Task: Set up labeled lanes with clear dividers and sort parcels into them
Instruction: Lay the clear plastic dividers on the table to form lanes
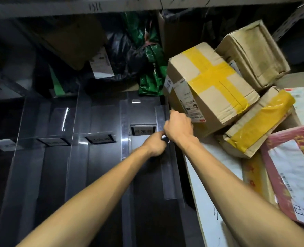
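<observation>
A dark shelf [40, 184] fills the left and centre of the view and is split into lanes by clear dividers. At about three o'clock a pale bench [213, 202] is seen, piled with parcels. The largest, a cardboard box crossed with yellow tape [213, 82], is tilted at roughly two o'clock, with a plain cardboard box [252, 52] leaning behind it and a second yellow-taped box [258, 122] just below it. A red parcel with a white label [293, 173] lies at four o'clock. Toward twelve o'clock, green and black plastic bags [147, 56] are stacked at the back of the shelf. The rightmost clear divider [168, 168] stands upright at the centre, along the shelf's right edge beside the bench. Its upper edge is clamped by the right hand [178, 127], whose grip is closed over it. The left hand [155, 144] is curled around a small dark object at the divider's side, just below the right hand and touching it; the object cannot be identified. Small lane labels [143, 130] are propped at the lane fronts, their writing too blurred to read.
</observation>
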Action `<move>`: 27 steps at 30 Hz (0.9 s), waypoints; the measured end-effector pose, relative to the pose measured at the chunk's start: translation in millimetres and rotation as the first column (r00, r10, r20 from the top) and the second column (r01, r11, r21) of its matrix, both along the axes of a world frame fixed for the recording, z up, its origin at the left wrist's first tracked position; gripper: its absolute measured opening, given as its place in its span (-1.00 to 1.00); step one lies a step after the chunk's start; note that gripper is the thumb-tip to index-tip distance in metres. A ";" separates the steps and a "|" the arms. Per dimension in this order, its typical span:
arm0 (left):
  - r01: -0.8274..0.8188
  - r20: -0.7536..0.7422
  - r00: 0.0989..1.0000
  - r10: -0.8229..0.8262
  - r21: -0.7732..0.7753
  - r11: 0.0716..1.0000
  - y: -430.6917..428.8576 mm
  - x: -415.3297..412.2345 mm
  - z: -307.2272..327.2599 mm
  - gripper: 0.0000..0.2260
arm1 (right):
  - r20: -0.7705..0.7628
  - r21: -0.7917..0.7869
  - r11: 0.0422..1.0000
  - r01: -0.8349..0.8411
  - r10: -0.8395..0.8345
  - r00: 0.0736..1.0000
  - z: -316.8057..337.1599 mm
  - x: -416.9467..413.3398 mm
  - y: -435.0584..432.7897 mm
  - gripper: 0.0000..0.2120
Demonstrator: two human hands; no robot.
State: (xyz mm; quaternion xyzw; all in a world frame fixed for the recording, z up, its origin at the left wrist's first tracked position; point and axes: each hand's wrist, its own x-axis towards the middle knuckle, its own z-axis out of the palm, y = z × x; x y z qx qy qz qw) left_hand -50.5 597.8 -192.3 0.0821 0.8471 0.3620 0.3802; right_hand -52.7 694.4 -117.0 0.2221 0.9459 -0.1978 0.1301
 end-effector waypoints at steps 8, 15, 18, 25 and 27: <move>0.037 0.013 0.999 -0.037 -0.024 0.999 6.3 -7.0 -6.6 -0.73 | -0.007 0.073 0.997 -0.001 0.002 1.000 -2.0 -8.7 3.1 -0.78; 0.052 0.018 0.999 -0.051 -0.066 0.996 13.4 -8.2 -3.4 -0.80 | -0.026 0.080 0.997 0.014 -0.012 1.000 0.5 -9.5 3.6 -0.80; 0.049 0.030 0.998 -0.047 -0.071 0.996 16.3 -9.6 -6.0 -0.83 | -0.022 0.087 0.996 0.014 -0.012 1.000 0.1 -10.4 4.1 -0.80; 0.026 0.073 0.997 -0.023 -0.036 0.999 12.9 -5.3 -4.9 -0.59 | -0.016 0.060 0.997 0.054 -0.053 0.998 -0.6 -13.4 3.8 -0.79; 0.025 0.065 0.998 -0.024 -0.026 0.999 11.6 -1.5 -2.6 -0.45 | -0.009 0.050 0.996 0.074 -0.073 0.997 -0.8 -14.8 2.4 -0.78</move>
